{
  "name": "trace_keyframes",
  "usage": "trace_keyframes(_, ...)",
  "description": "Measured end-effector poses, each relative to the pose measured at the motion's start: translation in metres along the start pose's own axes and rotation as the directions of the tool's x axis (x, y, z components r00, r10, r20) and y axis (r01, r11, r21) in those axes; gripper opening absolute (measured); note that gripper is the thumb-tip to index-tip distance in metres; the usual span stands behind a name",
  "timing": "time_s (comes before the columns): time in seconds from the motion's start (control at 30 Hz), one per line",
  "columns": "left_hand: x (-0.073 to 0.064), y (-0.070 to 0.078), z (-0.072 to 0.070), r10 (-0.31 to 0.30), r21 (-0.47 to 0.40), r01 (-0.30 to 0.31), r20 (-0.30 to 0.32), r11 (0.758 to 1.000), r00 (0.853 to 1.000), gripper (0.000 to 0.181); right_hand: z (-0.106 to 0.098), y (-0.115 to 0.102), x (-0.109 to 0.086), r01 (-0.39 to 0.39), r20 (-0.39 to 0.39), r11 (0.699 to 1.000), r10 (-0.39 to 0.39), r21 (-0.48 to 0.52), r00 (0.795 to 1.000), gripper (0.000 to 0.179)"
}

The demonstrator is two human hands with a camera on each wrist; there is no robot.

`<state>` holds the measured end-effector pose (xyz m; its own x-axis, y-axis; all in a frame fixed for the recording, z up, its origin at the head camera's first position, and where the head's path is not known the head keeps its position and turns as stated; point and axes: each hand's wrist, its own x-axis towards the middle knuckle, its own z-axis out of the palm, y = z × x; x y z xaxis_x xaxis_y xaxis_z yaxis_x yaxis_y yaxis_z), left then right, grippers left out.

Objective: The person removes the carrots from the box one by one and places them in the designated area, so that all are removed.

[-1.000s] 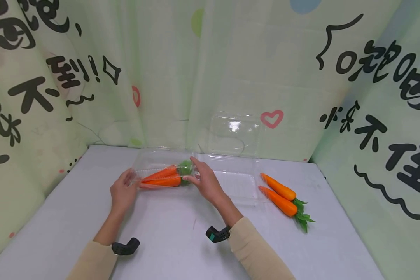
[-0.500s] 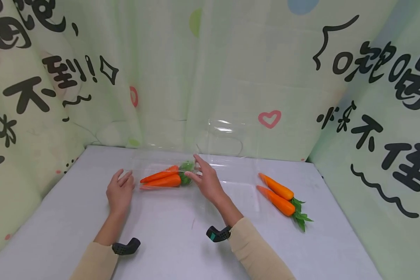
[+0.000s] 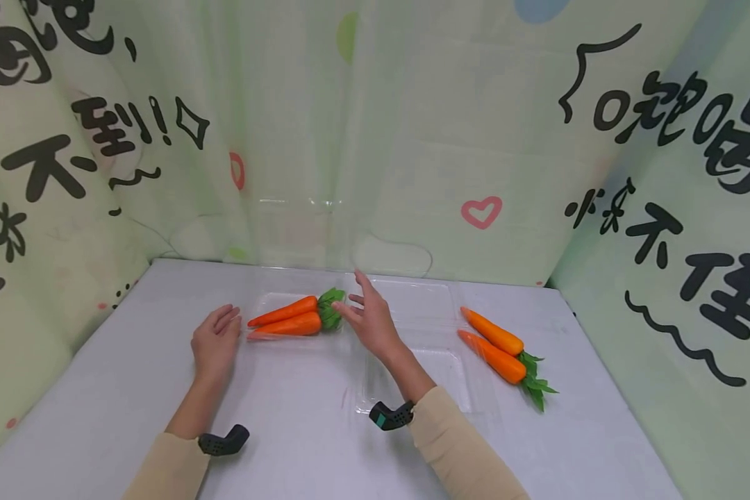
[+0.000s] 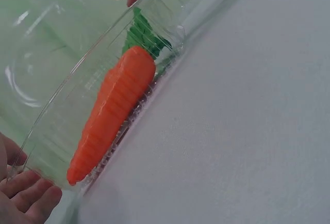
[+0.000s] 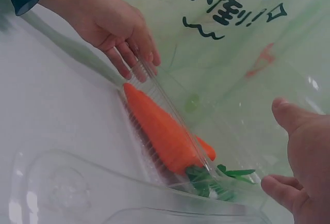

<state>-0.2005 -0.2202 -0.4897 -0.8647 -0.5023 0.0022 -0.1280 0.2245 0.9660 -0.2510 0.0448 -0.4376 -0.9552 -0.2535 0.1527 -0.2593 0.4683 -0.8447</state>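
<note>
Two orange carrots (image 3: 287, 323) with green leafy tops lie side by side in a clear plastic box (image 4: 49, 102). Its see-through lid (image 3: 296, 232) stands raised against the curtain. At the box's left end is my left hand (image 3: 215, 344), its fingers loosely extended by the wall; the right wrist view shows those fingers at the rim. By the leafy end, my right hand (image 3: 375, 323) has its thumb and fingers spread with nothing held. A second clear plastic box (image 3: 440, 378) lies opened out, partly behind my right forearm.
Two more carrots (image 3: 496, 347) lie on the white table (image 3: 287, 430) to the right, leaves toward me. A pale green curtain (image 3: 406, 118) with black lettering surrounds the table at the back and sides. A black camera (image 3: 225, 441) sits on the left wrist.
My left hand has let go of the box edge and drawn slightly left. The carrot box's lid has risen upright. The other box's upright lid has come down flat, and that box has shifted toward me.
</note>
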Motion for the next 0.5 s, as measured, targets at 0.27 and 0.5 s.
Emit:
trace_keyframes(0.27,-0.003,-0.002,-0.005,-0.018,0.023,0.018,0.0,1.0,1.0,0.042,0.002,0.001,-0.001,0.0,0.026,1.0,0.0,0.001,1.0,0.076)
trace_keyframes(0.5,-0.013,-0.001,-0.007,-0.054,0.036,0.053,0.025,0.998,0.998,0.045,0.003,0.0,0.0,0.016,0.059,0.999,-0.014,-0.035,0.998,0.067)
